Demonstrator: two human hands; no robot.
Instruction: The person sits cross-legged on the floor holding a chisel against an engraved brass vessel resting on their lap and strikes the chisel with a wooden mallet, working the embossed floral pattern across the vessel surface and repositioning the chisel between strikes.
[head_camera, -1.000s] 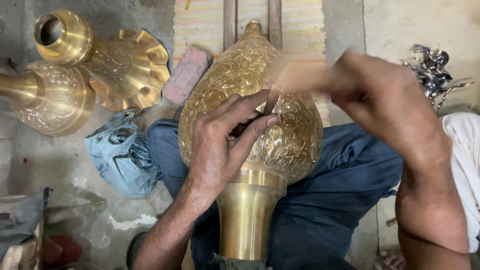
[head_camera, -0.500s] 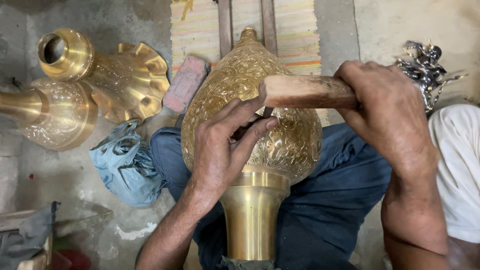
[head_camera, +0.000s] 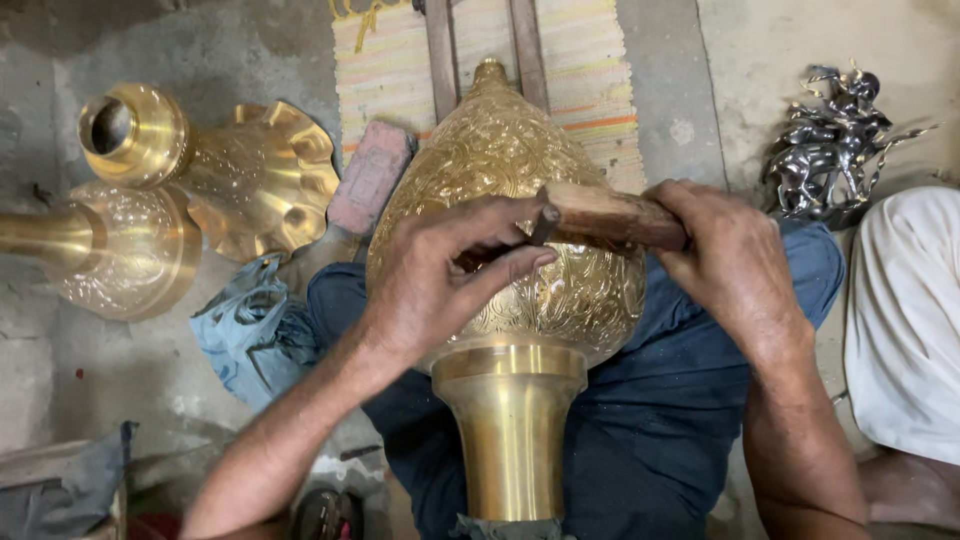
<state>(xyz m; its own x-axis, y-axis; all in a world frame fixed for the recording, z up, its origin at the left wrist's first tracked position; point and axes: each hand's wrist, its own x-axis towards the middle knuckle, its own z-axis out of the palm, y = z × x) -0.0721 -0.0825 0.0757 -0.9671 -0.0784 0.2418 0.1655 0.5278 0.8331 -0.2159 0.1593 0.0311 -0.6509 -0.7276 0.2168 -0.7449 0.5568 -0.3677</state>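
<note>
Wooden mallet (head_camera: 612, 216) now lower, head down against the brass vase (head_camera: 520, 300). Right hand (head_camera: 730, 262) wrapped around its handle. Left hand (head_camera: 440, 275) on the vase, fingers (head_camera: 500, 275) pinching a small punch.

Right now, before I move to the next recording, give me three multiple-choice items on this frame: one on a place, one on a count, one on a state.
1. Where does the large engraved brass vase lie?
A. Across the person's lap
B. On a shelf
C. Inside a crate

2. How many other brass pieces lie on the floor at the left?
A. None
B. Two
C. Five

3. What is the right hand doing?
A. Resting open on the floor
B. Gripping a wooden-handled tool
C. Holding the blue cloth

Answers:
1. A: its body sits over the blue trousers, neck toward the camera.
2. B: a fluted-mouth piece and a round-bellied one lie side by side.
3. B: its fingers wrap the handle, while the left hand pinches a thin dark tool against the vase.
</note>
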